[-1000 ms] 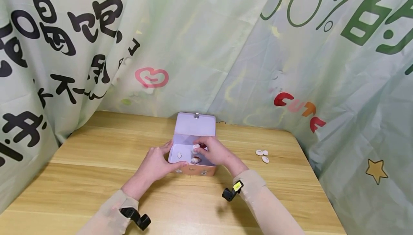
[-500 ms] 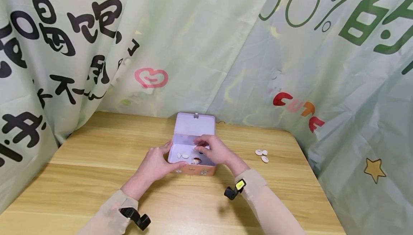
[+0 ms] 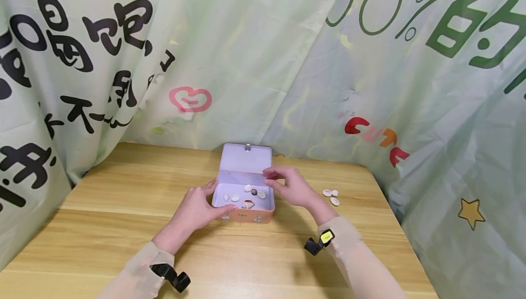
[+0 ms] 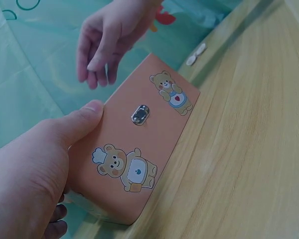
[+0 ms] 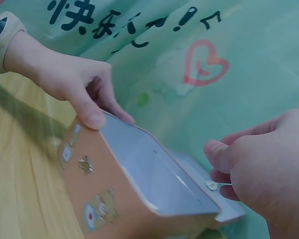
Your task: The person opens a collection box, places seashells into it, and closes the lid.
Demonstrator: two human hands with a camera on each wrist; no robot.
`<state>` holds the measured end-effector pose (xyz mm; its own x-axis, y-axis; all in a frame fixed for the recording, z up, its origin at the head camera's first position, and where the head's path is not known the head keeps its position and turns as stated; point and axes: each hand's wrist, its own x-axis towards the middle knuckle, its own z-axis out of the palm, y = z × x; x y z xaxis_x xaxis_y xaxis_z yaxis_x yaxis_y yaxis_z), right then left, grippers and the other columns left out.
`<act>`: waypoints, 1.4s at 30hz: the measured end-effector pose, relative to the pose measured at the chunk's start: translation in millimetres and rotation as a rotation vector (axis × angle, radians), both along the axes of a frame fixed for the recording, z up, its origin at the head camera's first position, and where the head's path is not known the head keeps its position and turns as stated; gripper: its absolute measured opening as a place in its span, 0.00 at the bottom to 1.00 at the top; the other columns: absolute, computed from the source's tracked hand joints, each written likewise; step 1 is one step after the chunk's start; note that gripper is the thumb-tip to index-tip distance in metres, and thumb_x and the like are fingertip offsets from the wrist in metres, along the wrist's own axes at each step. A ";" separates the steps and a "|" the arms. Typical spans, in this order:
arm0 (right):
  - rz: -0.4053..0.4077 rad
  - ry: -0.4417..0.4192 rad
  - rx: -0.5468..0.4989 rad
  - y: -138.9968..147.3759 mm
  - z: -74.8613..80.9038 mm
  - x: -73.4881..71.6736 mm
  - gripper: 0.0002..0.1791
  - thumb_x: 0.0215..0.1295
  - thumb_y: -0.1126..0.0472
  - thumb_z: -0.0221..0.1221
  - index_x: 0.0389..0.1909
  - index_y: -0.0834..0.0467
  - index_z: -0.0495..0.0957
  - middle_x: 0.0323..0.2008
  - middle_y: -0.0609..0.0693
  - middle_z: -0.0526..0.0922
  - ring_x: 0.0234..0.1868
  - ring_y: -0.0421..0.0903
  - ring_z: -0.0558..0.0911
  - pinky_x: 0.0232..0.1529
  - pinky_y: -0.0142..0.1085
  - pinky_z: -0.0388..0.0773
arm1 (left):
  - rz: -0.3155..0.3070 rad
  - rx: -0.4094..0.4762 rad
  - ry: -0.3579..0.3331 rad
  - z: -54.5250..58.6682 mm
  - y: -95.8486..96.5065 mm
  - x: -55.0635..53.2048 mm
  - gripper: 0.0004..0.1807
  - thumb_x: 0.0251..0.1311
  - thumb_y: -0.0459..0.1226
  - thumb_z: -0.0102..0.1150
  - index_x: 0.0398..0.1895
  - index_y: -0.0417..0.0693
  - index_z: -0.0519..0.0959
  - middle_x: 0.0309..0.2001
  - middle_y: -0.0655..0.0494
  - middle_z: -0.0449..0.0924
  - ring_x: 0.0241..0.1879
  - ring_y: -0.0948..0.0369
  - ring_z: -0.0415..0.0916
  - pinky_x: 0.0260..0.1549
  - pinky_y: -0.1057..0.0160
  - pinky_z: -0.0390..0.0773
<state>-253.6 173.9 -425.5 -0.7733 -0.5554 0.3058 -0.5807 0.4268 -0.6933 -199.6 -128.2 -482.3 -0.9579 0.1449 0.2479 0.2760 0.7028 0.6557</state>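
Near the back edge of a wooden table, an orange tin box is standing open, its pale lilac lid rising at the back and a metal clasp showing at the lid's top edge. The left hand is gripping the box at its left front corner, the thumb pressing on the front rim and the fingers reaching round the left side, so that the box is being held between them. The right hand is hovering by the box's back right corner, its fingers bending loosely and its thumb standing apart from the forefinger. Inside the box, four white shells are lying on the floor, two at the left and two toward the right, with a small dark round thing sitting between the right-hand pair and a brown-and-white shell resting near the front wall. Well to the right of the box, three more shells are lying close together on the table. From the left wrist, a bear in a chef's hat and a bear in a blue apron are decorating the front wall, a metal fitting sitting between them. Behind everything, a pale green curtain is hanging in folds.
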 end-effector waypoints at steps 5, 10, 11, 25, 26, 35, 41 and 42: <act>-0.044 0.018 0.023 18.6 5.7 4.5 0.13 0.73 0.68 0.66 0.56 0.67 0.85 0.51 0.60 0.88 0.50 0.51 0.86 0.57 0.51 0.81 | 0.000 0.000 -0.003 1.0 0.1 0.5 0.67 0.39 0.77 0.73 0.71 0.34 0.73 0.69 0.38 0.72 0.68 0.38 0.69 0.57 0.46 0.79; -0.087 0.026 0.046 38.4 5.4 6.5 0.13 0.73 0.68 0.66 0.56 0.65 0.85 0.51 0.56 0.88 0.50 0.50 0.87 0.56 0.51 0.82 | -0.002 -0.001 0.000 1.7 0.6 0.8 0.68 0.39 0.77 0.72 0.71 0.33 0.73 0.68 0.38 0.73 0.69 0.37 0.69 0.55 0.47 0.79; -0.098 0.023 0.050 42.7 4.5 6.6 0.13 0.73 0.68 0.66 0.56 0.65 0.85 0.51 0.55 0.88 0.50 0.50 0.87 0.56 0.50 0.82 | -0.002 -0.004 0.000 1.7 0.7 0.8 0.67 0.39 0.77 0.72 0.71 0.33 0.73 0.68 0.38 0.73 0.69 0.38 0.69 0.55 0.48 0.79; -0.218 0.038 0.079 107.6 -18.4 -0.7 0.14 0.72 0.69 0.66 0.56 0.67 0.83 0.51 0.64 0.87 0.52 0.60 0.86 0.55 0.59 0.80 | -0.004 0.002 -0.015 1.3 1.6 0.8 0.65 0.41 0.74 0.76 0.71 0.33 0.73 0.69 0.38 0.72 0.41 0.46 0.84 0.25 0.58 0.75; -0.226 0.030 0.081 111.4 -19.8 -1.1 0.14 0.72 0.70 0.66 0.57 0.68 0.83 0.51 0.65 0.86 0.52 0.60 0.85 0.56 0.60 0.80 | -0.003 0.003 -0.019 1.4 1.5 0.8 0.66 0.40 0.74 0.76 0.71 0.33 0.73 0.69 0.37 0.72 0.34 0.49 0.82 0.23 0.58 0.73; -0.300 0.011 0.141 139.5 -32.4 -3.9 0.17 0.73 0.70 0.65 0.58 0.72 0.81 0.53 0.67 0.85 0.56 0.65 0.82 0.59 0.61 0.76 | -0.003 0.007 -0.030 2.8 1.6 1.3 0.67 0.39 0.76 0.74 0.71 0.33 0.73 0.70 0.36 0.72 0.20 0.60 0.65 0.18 0.60 0.68; -0.352 -0.043 0.156 158.9 -41.4 -4.1 0.19 0.73 0.70 0.65 0.62 0.72 0.79 0.57 0.68 0.83 0.59 0.66 0.80 0.61 0.63 0.74 | -0.003 0.001 -0.034 2.6 1.6 0.8 0.68 0.38 0.77 0.73 0.72 0.33 0.72 0.70 0.37 0.72 0.20 0.61 0.63 0.18 0.60 0.68; -0.361 -0.057 0.151 162.1 -43.0 -4.2 0.20 0.73 0.70 0.65 0.62 0.72 0.79 0.57 0.68 0.83 0.59 0.67 0.80 0.61 0.63 0.74 | -0.003 0.001 -0.034 2.4 1.6 0.7 0.68 0.38 0.77 0.73 0.72 0.33 0.72 0.70 0.37 0.72 0.20 0.61 0.63 0.19 0.60 0.68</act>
